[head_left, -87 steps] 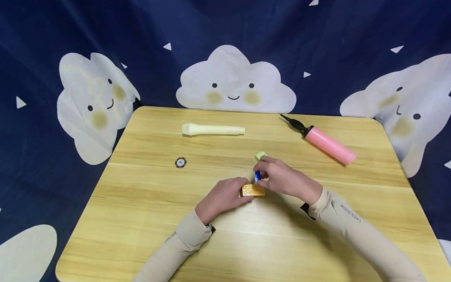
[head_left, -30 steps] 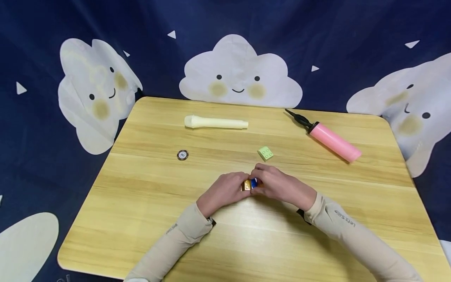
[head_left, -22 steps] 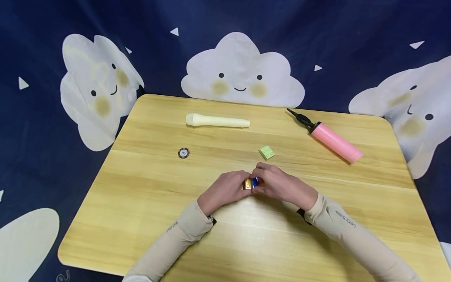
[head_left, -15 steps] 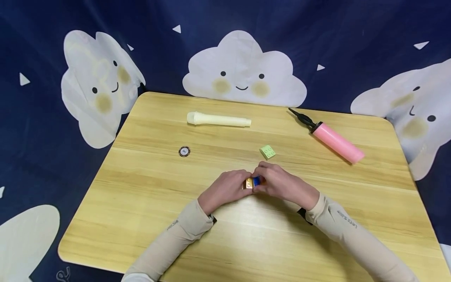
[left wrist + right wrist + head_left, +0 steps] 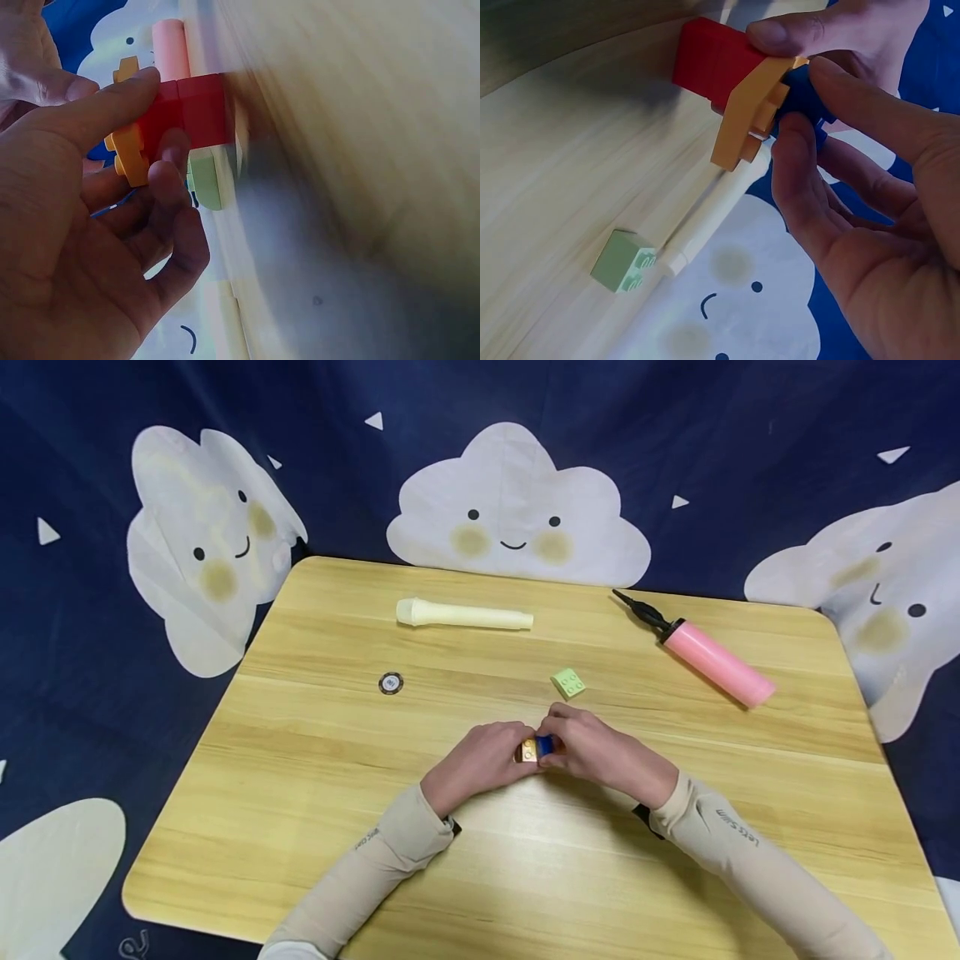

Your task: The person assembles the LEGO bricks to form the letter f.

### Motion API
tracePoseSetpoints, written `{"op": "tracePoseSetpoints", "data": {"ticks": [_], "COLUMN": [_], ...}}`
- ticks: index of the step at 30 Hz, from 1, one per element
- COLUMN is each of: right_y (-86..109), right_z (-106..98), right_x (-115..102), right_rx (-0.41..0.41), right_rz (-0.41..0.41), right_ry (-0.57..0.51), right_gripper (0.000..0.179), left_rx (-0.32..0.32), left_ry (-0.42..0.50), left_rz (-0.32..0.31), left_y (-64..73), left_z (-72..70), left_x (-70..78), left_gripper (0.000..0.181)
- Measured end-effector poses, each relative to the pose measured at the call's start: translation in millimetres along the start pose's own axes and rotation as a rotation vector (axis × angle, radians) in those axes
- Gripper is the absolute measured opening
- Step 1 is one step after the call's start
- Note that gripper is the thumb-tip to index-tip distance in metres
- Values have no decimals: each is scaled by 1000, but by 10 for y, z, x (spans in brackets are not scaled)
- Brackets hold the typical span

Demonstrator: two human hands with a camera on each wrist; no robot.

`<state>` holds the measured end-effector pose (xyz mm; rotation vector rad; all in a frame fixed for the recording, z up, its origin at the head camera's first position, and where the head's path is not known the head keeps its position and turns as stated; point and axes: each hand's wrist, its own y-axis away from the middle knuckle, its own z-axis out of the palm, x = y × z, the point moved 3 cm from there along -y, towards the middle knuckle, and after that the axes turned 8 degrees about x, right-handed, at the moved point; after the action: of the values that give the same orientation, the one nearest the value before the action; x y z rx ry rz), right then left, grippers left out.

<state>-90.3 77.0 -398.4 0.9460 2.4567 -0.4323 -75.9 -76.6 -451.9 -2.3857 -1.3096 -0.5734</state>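
OK so the hands are sitting closer together now, just right of centre in the frame. A few seconds ago the small glossy blue plastic brick (image 5: 801,94) was standing over the right end of the orange studded plastic piece (image 5: 742,120); now it's lying up against that studded face, some studs still showing beside it. To me that's looking like the joining is well along, though I can't tell whether it's fully pressed home.

Fingers: the left hand (image 5: 480,762) is gripping the chunky red plastic block (image 5: 712,60) where it's meeting the orange piece, and the right hand (image 5: 603,752) is pinching the blue brick between thumb and fingertips. Nobody's letting go.

Also, the pale green four-stud plastic brick (image 5: 568,682) was half hiding behind the right hand; now it's showing whole, just beyond it, untouched. The cream plastic microphone (image 5: 465,615) is lying upper centre, the pink-and-black plastic hand pump (image 5: 716,664) upper right.
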Motion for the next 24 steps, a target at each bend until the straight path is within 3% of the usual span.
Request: {"op": "tracePoseSetpoints", "data": {"ticks": [24], "right_y": [-19], "right_z": [41], "right_x": [-82], "right_rx": [18], "right_rz": [-2], "right_ry": [80], "right_gripper": [23], "left_rx": [-11], "left_ry": [21], "left_rz": [-9], "left_y": [-23], "left_z": [46], "left_x": [-11], "left_gripper": [32]}}
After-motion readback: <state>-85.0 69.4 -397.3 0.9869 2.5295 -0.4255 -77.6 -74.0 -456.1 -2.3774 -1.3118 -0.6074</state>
